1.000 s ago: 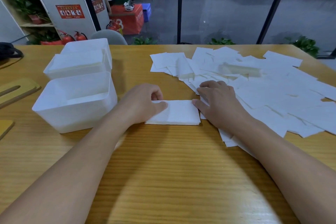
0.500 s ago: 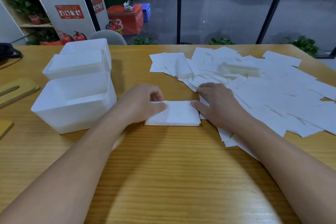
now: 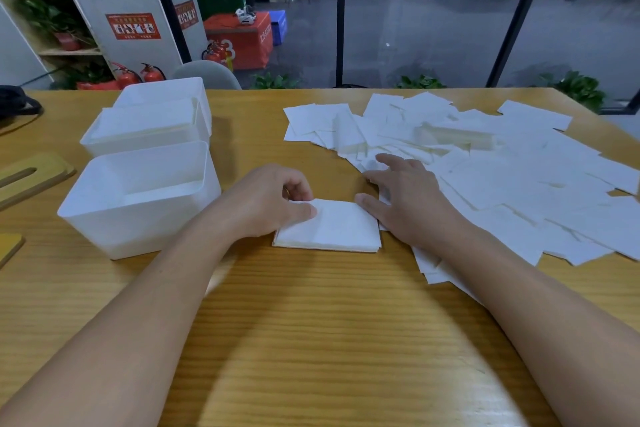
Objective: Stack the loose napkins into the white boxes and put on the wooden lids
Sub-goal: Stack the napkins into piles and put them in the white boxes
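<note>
At centre of the worktop (image 3: 311, 340), a small squared stack (image 3: 332, 227) of napkins, just right of the near box (image 3: 138, 198). Left hand (image 3: 273, 201) curled over the stack's left edge, thumb flat on top, pinching it. Right hand (image 3: 405, 201) spread, thumb against the stack's right edge, fingers reaching onto the loose napkins (image 3: 485, 166) heaped right and far. Likely trouble: thin sheets sliding or fanning if lifted from one side only; a neighbouring loose sheet dragged along by the right fingers; corners catching the box rim. Middle box (image 3: 145, 128) apparently already holding napkins; far box (image 3: 166, 94) mostly hidden behind it. Lids (image 3: 31, 177) cut off at left edge. Left fingertips tucked out of sight; near box's contents hard to judge.
</note>
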A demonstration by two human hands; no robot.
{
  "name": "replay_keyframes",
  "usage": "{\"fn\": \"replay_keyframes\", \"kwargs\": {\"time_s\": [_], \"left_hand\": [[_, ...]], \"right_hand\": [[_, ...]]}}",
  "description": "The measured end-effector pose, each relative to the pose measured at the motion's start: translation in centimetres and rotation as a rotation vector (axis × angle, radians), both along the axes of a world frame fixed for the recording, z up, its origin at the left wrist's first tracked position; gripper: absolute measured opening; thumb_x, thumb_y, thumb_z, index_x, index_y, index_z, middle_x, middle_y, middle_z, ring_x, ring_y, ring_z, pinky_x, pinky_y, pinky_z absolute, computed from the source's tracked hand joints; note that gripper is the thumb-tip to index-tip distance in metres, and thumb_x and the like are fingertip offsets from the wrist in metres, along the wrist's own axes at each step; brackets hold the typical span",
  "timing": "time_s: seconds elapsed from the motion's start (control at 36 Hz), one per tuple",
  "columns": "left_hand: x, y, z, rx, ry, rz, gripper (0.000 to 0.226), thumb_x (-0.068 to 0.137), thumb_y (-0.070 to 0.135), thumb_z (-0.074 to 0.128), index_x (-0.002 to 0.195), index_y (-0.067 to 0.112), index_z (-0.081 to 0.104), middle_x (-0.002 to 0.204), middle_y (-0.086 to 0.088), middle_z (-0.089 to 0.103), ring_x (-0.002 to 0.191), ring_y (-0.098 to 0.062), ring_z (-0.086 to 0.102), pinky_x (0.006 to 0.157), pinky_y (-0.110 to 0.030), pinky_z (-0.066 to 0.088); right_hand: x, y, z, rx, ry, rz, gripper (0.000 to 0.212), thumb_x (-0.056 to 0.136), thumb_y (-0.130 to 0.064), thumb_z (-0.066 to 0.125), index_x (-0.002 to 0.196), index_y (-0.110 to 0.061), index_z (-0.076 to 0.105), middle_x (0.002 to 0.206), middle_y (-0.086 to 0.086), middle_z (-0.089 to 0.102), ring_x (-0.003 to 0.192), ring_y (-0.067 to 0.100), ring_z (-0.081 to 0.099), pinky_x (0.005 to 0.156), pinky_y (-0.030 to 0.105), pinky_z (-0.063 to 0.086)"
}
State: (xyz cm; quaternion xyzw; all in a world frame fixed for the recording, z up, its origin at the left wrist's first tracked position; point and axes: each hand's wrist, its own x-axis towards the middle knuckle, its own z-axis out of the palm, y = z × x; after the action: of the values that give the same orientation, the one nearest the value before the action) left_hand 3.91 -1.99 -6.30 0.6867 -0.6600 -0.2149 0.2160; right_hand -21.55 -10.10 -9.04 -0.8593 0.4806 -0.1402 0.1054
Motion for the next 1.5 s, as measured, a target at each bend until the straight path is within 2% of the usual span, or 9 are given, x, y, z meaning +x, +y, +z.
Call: {"fn": "replay_keyframes", "kwargs": {"time_s": [0.19,0.33,0.47,0.61,0.86,0.97,1.11,1.28,1.5], "left_hand": [[-0.1,0.2,0.3,0.005,-0.026,0.024,0.015,0.090,0.046,0.086,0.088,0.034,0.077,0.087,0.016,0.071,0.077,0.002,0.062,0.065,-0.020,0.044],[-0.8,0.1,0.3,-0.158,0.020,0.046,0.014,0.104,0.046,0.068,0.099,0.038,0.077,0.094,0.022,0.074,0.092,-0.002,0.065,0.079,-0.027,0.053],[-1.8,0.3,1.0,-0.157,0.518,0.071,0.037,0.118,0.045,0.039,0.136,0.030,0.068,0.105,0.004,0.083,0.100,-0.013,0.078,0.089,-0.039,0.059],[-2.3,0.5,1.4,-0.080,0.867,0.085,0.042,0.112,0.050,0.051,0.143,0.024,0.061,0.113,-0.013,0.080,0.103,-0.025,0.081,0.088,-0.036,0.065],[-0.9,0.0,0.4,-0.150,0.629,0.095,0.041,0.100,0.013,0.079,0.135,0.033,0.072,0.072,-0.007,0.053,0.068,-0.018,0.059,0.074,-0.034,0.058],[-1.1,0.2,0.7,-0.169,0.662,0.040,0.035,0.101,0.007,0.075,0.129,0.028,0.075,0.101,-0.006,0.083,0.094,-0.032,0.079,0.093,-0.052,0.065],[-1.1,0.4,1.4,-0.212,0.659,-0.152,0.030,0.100,-0.003,0.073,0.125,0.013,0.077,0.117,-0.015,0.079,0.111,-0.034,0.076,0.098,-0.047,0.062],[-0.8,0.6,1.6,-0.217,0.638,-0.152,0.018,0.103,0.005,0.072,0.118,0.011,0.080,0.108,-0.013,0.080,0.099,-0.021,0.075,0.085,-0.031,0.059],[-0.2,0.5,1.6,-0.152,0.379,0.004,0.010,0.102,0.033,0.077,0.097,0.028,0.083,0.093,-0.002,0.081,0.099,-0.031,0.075,0.096,-0.057,0.059]], "right_hand": [[0.4,-0.2,-0.1,-0.028,0.068,-0.024,0.075,0.104,-0.068,0.045,0.162,-0.020,0.044,0.169,-0.004,0.037,0.154,0.027,0.029,0.124,0.048,0.024],[-0.2,0.6,0.8,-0.032,-0.199,0.027,0.064,0.103,-0.060,0.060,0.156,-0.024,0.055,0.162,-0.009,0.049,0.151,0.016,0.037,0.126,0.042,0.028],[-0.5,3.4,2.7,-0.042,-0.434,0.338,0.048,0.104,-0.044,0.069,0.151,-0.036,0.060,0.156,-0.021,0.053,0.149,0.002,0.042,0.121,0.028,0.037],[0.2,4.5,2.3,-0.011,-0.380,0.552,0.044,0.106,-0.028,0.070,0.150,-0.024,0.063,0.155,-0.016,0.057,0.149,0.010,0.045,0.123,0.040,0.038],[-0.8,4.0,2.4,0.089,-0.426,0.504,0.024,0.104,-0.025,0.073,0.127,-0.026,0.078,0.143,-0.022,0.065,0.140,0.003,0.055,0.107,0.019,0.048],[-1.0,3.2,2.5,0.041,-0.557,0.356,0.017,0.103,-0.027,0.074,0.120,-0.031,0.075,0.140,-0.022,0.066,0.138,0.006,0.057,0.114,0.040,0.048],[-1.1,2.3,2.9,0.039,-0.532,0.198,0.060,0.104,-0.044,0.068,0.158,-0.044,0.043,0.157,-0.027,0.048,0.147,-0.009,0.039,0.114,0.007,0.030],[-1.2,2.1,3.3,0.445,-0.871,0.085,0.023,0.102,-0.029,0.075,0.125,-0.028,0.075,0.101,0.001,0.081,0.094,0.019,0.078,0.082,0.036,0.059],[-0.9,2.0,2.3,0.397,-0.741,-0.009,0.005,0.101,-0.025,0.076,0.106,-0.025,0.078,0.061,-0.002,0.057,0.055,0.014,0.054,0.057,0.029,0.050]]}}
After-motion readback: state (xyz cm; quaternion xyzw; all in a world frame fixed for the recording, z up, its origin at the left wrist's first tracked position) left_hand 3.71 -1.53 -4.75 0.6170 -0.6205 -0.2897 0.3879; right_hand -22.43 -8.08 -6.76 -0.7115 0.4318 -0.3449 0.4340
